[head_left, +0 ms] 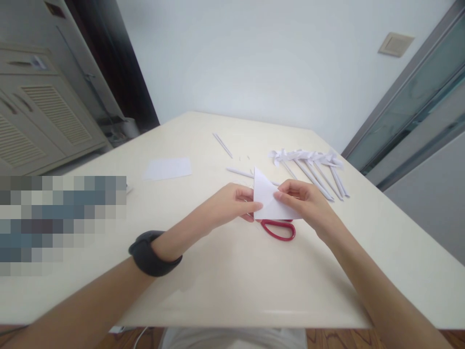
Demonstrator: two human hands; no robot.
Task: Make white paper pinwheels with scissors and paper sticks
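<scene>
Folded sheet [271, 198] betw. both hands is thin white paper, matt, w/ crisp creases; the flat sheet [167, 168] and the rolled sticks [319, 177] are the same matt white paper. Scissors [279, 229] show glossy red plastic handles, blades hidden under the paper. Table [232, 281] is smooth cream laminate w/ a soft sheen, wristband [150, 254] looks matt black rubber or plastic, cabinet [39, 116] is painted, satin beige w/ slatted doors.

white folded paper [267, 196] | triangular, upright | above red scissors [279, 229]
</scene>
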